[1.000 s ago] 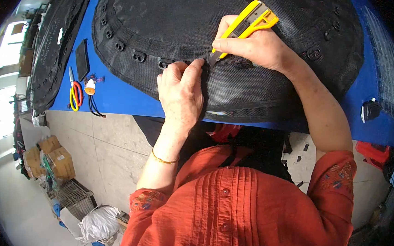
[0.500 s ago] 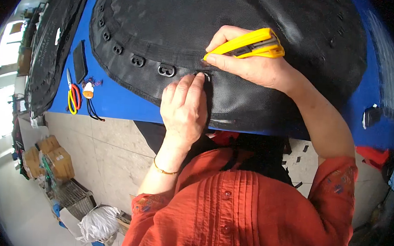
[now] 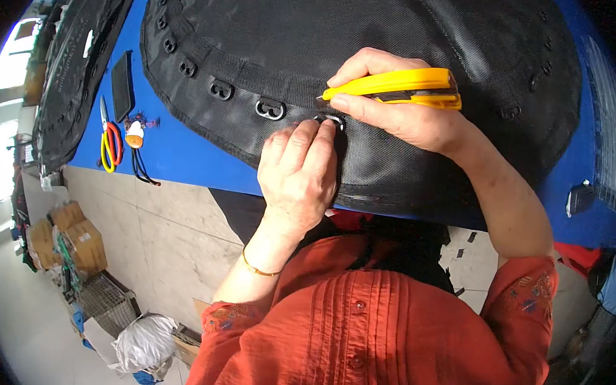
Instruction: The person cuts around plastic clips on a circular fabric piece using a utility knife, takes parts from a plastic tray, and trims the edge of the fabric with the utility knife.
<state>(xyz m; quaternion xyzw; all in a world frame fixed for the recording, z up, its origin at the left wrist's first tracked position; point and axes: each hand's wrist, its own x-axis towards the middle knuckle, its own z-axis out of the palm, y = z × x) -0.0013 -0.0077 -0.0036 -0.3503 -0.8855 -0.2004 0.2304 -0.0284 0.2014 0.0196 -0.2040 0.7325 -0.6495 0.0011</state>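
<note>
A large black mesh piece (image 3: 277, 31) lies on the blue table, with black plastic buckles (image 3: 270, 108) along its curved band. My right hand (image 3: 401, 109) grips a yellow utility knife (image 3: 403, 84), its tip down at the band just above one buckle (image 3: 337, 120). Right below that tip, my left hand (image 3: 300, 166) has its fingertips pressed together on the same buckle. Whether the fingers pinch the buckle or only press on it is hard to see.
Red-and-yellow-handled scissors (image 3: 111, 146), a dark flat rectangular object (image 3: 122, 86) and a small white-and-orange item (image 3: 134, 135) lie at the left of the blue table (image 3: 195, 156). Another black piece (image 3: 78, 73) is at far left. A small black object (image 3: 580, 199) sits at right.
The knife has tilted from steep to nearly level, its handle swinging right and down. My left hand has shifted slightly right and down, and a buckle now shows at its fingertips.
</note>
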